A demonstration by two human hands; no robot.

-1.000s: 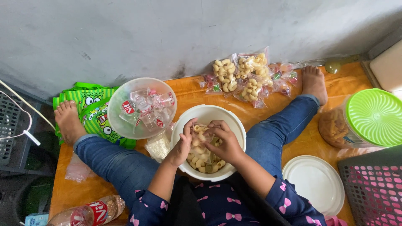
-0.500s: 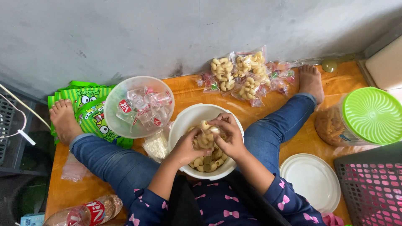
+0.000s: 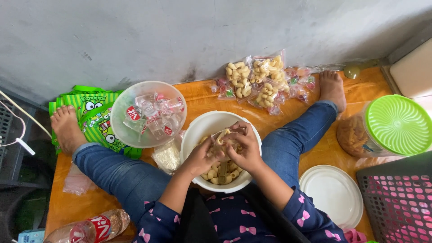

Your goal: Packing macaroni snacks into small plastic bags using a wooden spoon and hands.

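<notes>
Between the spread legs, at six o'clock of the head view, sits a round white bowl (image 3: 200,135) half full of pale, curled macaroni-shaped crackers (image 3: 216,173). Over it, the left hand (image 3: 200,157) and right hand (image 3: 243,148) pinch a small clear bag (image 3: 223,137) of crackers together. At ten o'clock stands a clear bowl of wrapped candies (image 3: 148,114); at twelve lie filled cracker packets (image 3: 256,81).

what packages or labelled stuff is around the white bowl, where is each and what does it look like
Green snack packets: stacked far left, cartoon eyes.
Clear bowl of sachets: left of white bowl, round, red-and-white labels.
Small filled bags: by the wall, clear, pale curled snacks.
Jar: right, clear, green ribbed lid.
Bottle: bottom left, lying, red label.
</notes>
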